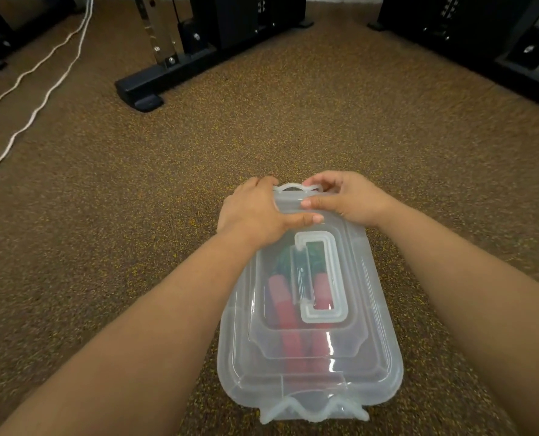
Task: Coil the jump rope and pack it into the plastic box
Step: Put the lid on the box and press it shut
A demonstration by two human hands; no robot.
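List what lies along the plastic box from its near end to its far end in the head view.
Near clip latch → red jump rope handles under the lid → lid carry handle → dark coiled rope → left hand and right hand at the far clip latch.

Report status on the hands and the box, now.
Left hand and right hand both pressing the far end of the translucent plastic box lid, at its clasp. Red-handled jump rope inside. Nothing obstructing.

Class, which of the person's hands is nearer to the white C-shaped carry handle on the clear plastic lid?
Left. The left hand lies just beside the white C-shaped carry handle; the right hand sits farther off, at the far-end latch.
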